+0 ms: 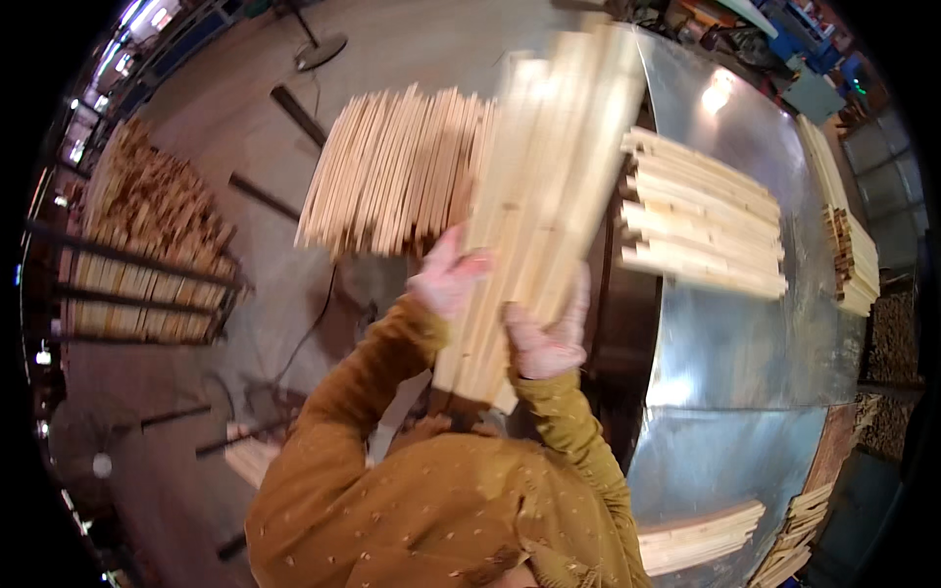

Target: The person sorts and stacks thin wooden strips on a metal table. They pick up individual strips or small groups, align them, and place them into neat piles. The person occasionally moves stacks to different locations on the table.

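Between my two hands is a bundle of long pale wooden boards (pixel 537 186), tilted and blurred at its far end. My left hand (pixel 450 274) is closed on the bundle's left edge. Lower down on the right side, my right hand (pixel 551 338) grips it, thumb on top and fingers partly hidden along the edge. The boards' near ends come close to my body, and their far ends are uneven. Just left of the bundle, a stack of narrow wooden strips (pixel 387 171) lies side by side, partly covered by the boards I hold.
A shiny metal table (pixel 730 367) stands at the right, bearing a row of boards (pixel 701 216) and another group of boards (pixel 701 537) nearer me. At far left, a rack (pixel 147 263) holds a large wood pile. Dark metal bars (pixel 265 196) jut out beside the strips. A cable (pixel 312 333) runs along the floor.
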A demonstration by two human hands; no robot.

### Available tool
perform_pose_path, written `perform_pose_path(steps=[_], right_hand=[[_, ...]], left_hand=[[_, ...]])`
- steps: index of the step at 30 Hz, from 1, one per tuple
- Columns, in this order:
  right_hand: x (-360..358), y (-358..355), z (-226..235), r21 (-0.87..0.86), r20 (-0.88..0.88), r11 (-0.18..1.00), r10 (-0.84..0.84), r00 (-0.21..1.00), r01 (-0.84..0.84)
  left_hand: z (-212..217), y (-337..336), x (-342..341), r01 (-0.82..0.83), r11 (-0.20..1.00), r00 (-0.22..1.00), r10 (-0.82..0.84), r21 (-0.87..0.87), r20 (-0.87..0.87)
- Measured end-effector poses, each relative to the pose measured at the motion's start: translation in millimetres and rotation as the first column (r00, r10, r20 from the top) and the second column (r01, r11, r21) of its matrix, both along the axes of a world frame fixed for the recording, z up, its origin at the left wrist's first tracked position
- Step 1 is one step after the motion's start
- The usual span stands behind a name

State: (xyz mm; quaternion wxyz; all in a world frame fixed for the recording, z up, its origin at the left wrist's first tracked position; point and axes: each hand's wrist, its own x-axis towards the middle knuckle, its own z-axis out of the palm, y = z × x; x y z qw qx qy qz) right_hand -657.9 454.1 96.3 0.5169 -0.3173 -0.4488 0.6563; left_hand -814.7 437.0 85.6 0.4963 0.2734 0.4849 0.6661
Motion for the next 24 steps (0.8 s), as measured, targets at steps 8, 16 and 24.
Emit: perform_pose_path(steps=[8,16,24], right_hand=[[-276.8,175.1,-119.2,-0.225,0.349,0.946,0.302,0.887,-0.233],[-309.7,269.4,-165.0,-0.312,0.950,0.944,0.310,0.029,0.110],[-322.8,267.6,-189.7,0.089,0.996,0.989,-0.088,-0.015,0.115]], left_hand=[[-92.4,135.9,-274.3,-0.236,0.864,0.971,0.195,-0.444,-0.138],[-288.9,269.6,-295.8,-0.018,0.754,0.951,-0.189,-0.656,-0.244],[-206.3,313.6,-290.4,0.012,0.367,0.552,-0.778,-0.930,-0.300]])
